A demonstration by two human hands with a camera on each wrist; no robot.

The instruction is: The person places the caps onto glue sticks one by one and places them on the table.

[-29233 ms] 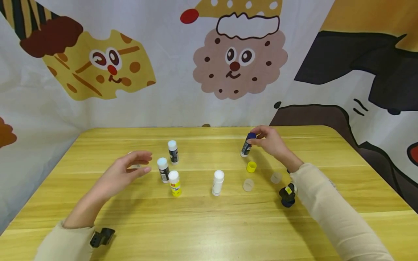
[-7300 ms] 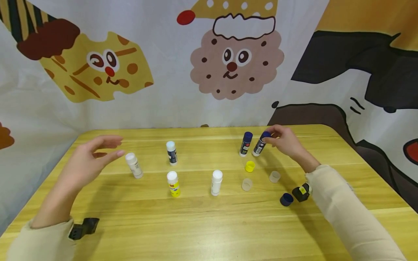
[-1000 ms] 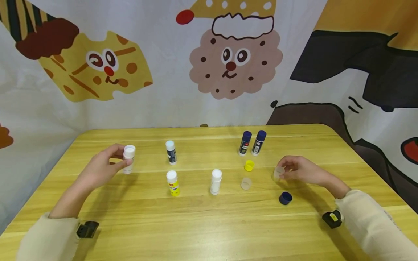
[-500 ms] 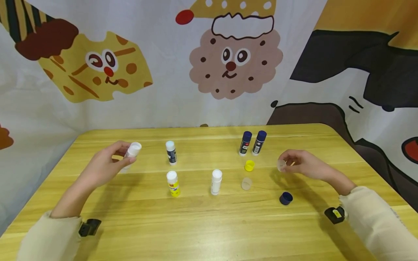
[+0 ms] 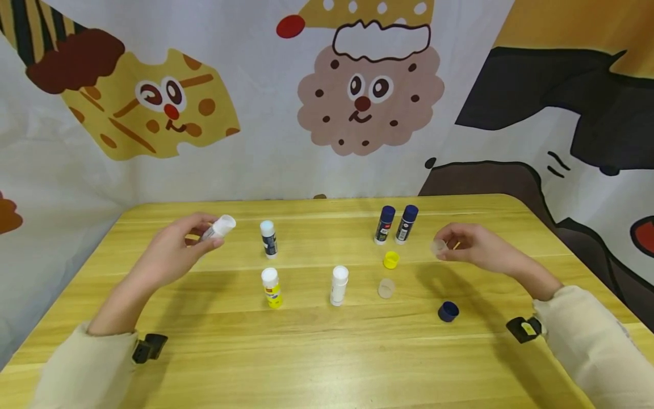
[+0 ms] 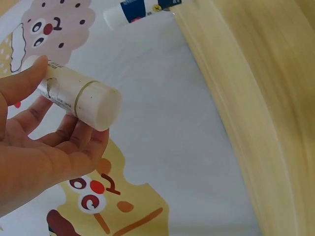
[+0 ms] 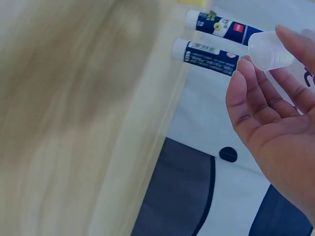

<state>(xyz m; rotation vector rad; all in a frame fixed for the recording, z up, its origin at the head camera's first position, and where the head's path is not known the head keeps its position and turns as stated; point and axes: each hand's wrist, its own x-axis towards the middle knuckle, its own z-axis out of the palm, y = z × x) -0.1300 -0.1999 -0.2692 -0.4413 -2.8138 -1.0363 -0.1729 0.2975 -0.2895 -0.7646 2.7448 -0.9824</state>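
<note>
My left hand [image 5: 171, 250] holds a white glue stick [image 5: 219, 227] tilted above the table's left side; the left wrist view shows thumb and fingers round its white barrel [image 6: 74, 93]. Between the thumb and fingers of my right hand [image 5: 472, 250] is a translucent cap [image 5: 439, 247], raised over the table at the right. That cap [image 7: 269, 50] appears ribbed and hollow in the right wrist view. Nearest the left hand stands an uncapped glue stick with a dark label [image 5: 269, 240]. Two glue sticks with navy caps, one [image 5: 384, 225] beside the other [image 5: 406, 225], stand left of the right hand.
Upright in the middle are a yellow-labelled glue stick [image 5: 272, 288] and a white one [image 5: 338, 286]. Loose caps lie at the right: yellow [image 5: 391, 260], translucent [image 5: 386, 288] and navy [image 5: 448, 311]. A printed cloth [image 5: 255, 170] hangs behind the wooden table [image 5: 306, 358].
Over the last second the left hand has lifted and tilted the white glue stick rightward, and the right hand has raised the translucent cap. Earlier, the navy-capped sticks were set upright side by side.
</note>
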